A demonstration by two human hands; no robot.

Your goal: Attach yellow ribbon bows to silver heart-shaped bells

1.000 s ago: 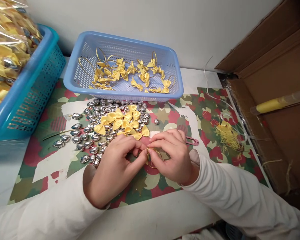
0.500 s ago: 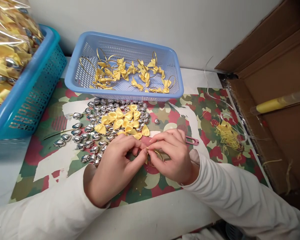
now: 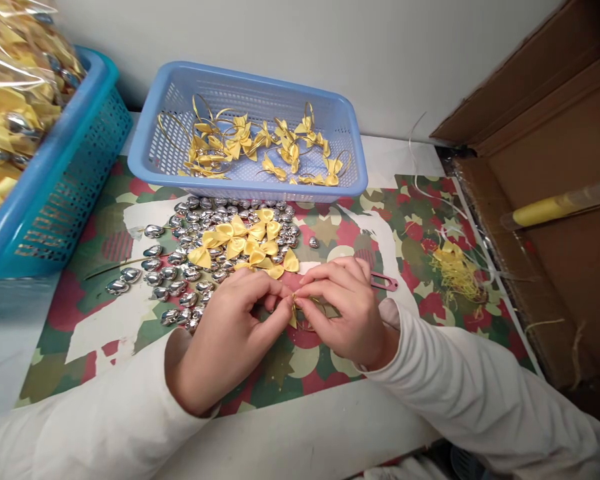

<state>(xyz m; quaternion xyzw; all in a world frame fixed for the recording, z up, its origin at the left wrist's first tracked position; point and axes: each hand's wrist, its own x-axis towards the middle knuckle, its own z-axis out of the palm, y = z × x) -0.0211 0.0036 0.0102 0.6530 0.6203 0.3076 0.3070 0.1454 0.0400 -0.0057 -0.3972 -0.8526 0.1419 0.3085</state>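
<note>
My left hand (image 3: 233, 333) and my right hand (image 3: 347, 310) meet over the patterned sheet, thumb and finger of each pinched together. Between their fingertips is a small yellow ribbon bow (image 3: 293, 319), mostly covered by the fingers. A thin gold wire loop (image 3: 321, 307) hangs beside it, partly behind my right fingers. Just beyond my left hand lie several loose yellow bows (image 3: 236, 247) on a spread of shiny silver beads (image 3: 177, 288). The end of a pink metal tool (image 3: 384, 281) shows past my right hand; the rest is hidden.
A blue basket (image 3: 247, 189) at the back holds gold loops with yellow bows. At left, a teal basket (image 3: 75, 193) carries a clear bag of bows and silver beads. Yellow thread scraps (image 3: 457, 273) lie at right, near a cardboard box (image 3: 545, 120) with a yellow tube (image 3: 560, 205).
My fingertips have shifted very slightly around the bow and the wire loop. Both hands stay pinched in the same place; the view has moved a touch.
</note>
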